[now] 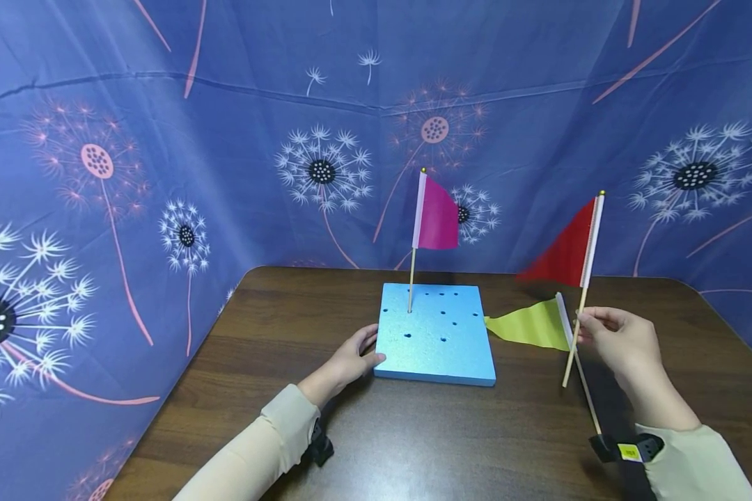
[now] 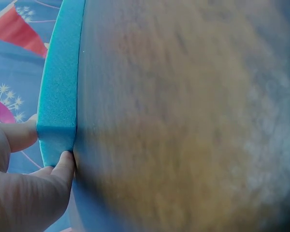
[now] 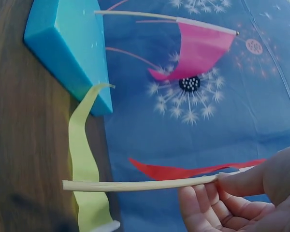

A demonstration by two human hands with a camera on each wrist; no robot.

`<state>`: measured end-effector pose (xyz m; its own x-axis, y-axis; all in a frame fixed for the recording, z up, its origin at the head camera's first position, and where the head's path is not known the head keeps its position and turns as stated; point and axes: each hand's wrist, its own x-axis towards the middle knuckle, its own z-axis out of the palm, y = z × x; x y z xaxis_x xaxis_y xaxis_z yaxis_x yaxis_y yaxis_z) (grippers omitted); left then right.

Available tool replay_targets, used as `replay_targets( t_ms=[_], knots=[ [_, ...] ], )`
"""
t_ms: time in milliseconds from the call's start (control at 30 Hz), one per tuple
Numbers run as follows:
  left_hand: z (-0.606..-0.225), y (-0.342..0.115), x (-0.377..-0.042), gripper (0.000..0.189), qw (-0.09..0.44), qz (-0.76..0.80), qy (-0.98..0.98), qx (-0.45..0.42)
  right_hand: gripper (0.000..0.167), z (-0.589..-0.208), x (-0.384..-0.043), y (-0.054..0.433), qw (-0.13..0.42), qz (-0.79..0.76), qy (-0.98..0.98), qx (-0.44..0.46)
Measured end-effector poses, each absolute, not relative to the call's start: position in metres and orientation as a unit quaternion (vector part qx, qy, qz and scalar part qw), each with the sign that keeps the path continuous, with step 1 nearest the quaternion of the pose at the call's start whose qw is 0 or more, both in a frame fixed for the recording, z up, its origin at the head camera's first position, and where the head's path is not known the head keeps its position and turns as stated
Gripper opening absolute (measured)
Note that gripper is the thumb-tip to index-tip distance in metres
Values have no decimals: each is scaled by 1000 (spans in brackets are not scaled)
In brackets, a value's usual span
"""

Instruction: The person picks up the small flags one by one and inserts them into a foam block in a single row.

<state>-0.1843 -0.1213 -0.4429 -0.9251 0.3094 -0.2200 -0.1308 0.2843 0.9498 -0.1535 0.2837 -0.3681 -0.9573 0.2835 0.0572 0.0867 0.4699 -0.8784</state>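
A blue board with small holes (image 1: pixel 435 358) lies on the table. My left hand (image 1: pixel 353 356) holds it at its left edge; in the left wrist view, digits of the left hand (image 2: pixel 31 193) touch the board's corner (image 2: pixel 58 140). My right hand (image 1: pixel 627 348) pinches the wooden stick of a red triangular flag (image 1: pixel 567 247), held tilted to the right of the board. Below the pinch, the bare stick end (image 3: pixel 111 186) sticks out in the right wrist view. A magenta flag (image 1: pixel 439 216) stands upright in one of the board's holes.
Behind the red flag's stick, a yellow-green flag (image 1: pixel 535 325) lies on the brown table (image 1: pixel 276 313), its tip by the board's right edge. A blue cloth with dandelion prints (image 1: pixel 238 139) hangs behind the table.
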Motion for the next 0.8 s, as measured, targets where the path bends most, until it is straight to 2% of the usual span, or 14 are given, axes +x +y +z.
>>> replay_targets(
  t_ms=[433, 800],
  knots=[
    [-444, -120, -183, 61, 182, 600, 776, 61, 33, -364, -167, 256, 137, 532, -831, -86],
    [-442, -119, -184, 61, 178, 596, 781, 51, 33, -358, -177, 238, 136, 538, -827, -87]
  ],
)
